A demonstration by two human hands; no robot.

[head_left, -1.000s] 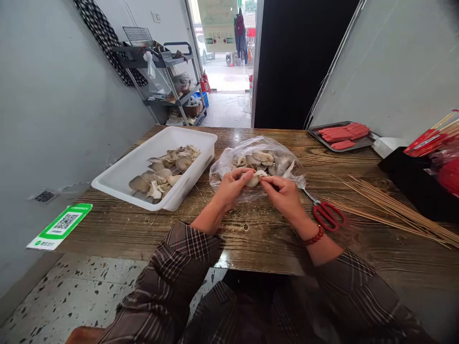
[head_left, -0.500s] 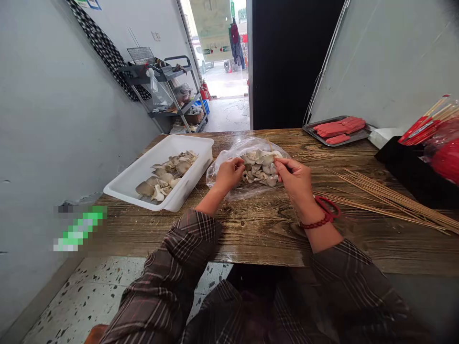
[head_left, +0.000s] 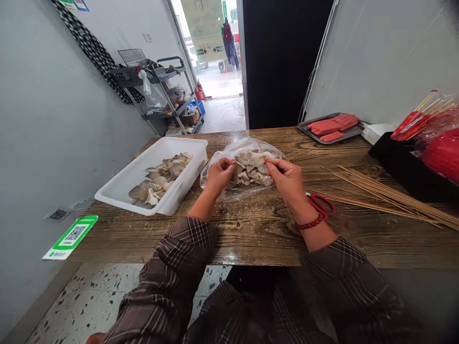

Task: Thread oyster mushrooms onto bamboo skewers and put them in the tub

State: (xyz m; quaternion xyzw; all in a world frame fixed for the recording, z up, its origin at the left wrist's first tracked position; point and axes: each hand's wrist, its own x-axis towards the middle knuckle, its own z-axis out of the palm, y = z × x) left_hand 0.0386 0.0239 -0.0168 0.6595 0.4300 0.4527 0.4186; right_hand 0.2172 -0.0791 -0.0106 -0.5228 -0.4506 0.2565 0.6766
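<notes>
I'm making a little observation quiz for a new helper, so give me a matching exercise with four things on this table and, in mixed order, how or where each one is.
Column one:
1. Plastic tub
2. Scissors
3. Plastic bag
4. Loose skewers

Column two:
A. See-through, close to the left hand and right hand
B. Long, thin and tan, lying on the table's right side
C. White, with mushrooms inside
D. Red-handled, beside the right forearm

Right pairs: 1-C, 2-D, 3-A, 4-B.
</notes>
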